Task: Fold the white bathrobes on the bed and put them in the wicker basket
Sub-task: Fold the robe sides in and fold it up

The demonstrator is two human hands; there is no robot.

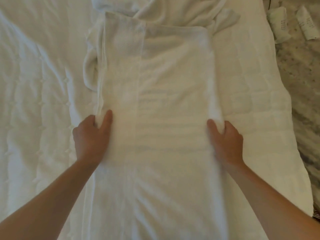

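Observation:
A white bathrobe (155, 104) lies lengthwise on the bed (34, 84), folded into a long narrow strip with its sides turned in. My left hand (91, 137) pinches the strip's left edge between thumb and fingers. On the opposite side, my right hand (225, 141) pinches the right edge at about the same height. More white robe fabric (173, 9) is bunched at the far end of the strip. The wicker basket is not in view.
The bed's right edge runs diagonally down the right side, with speckled carpet (297, 75) beyond it. Two rolled white items (280, 23) lie on the floor at the top right. Quilted white bedding spreads to the left.

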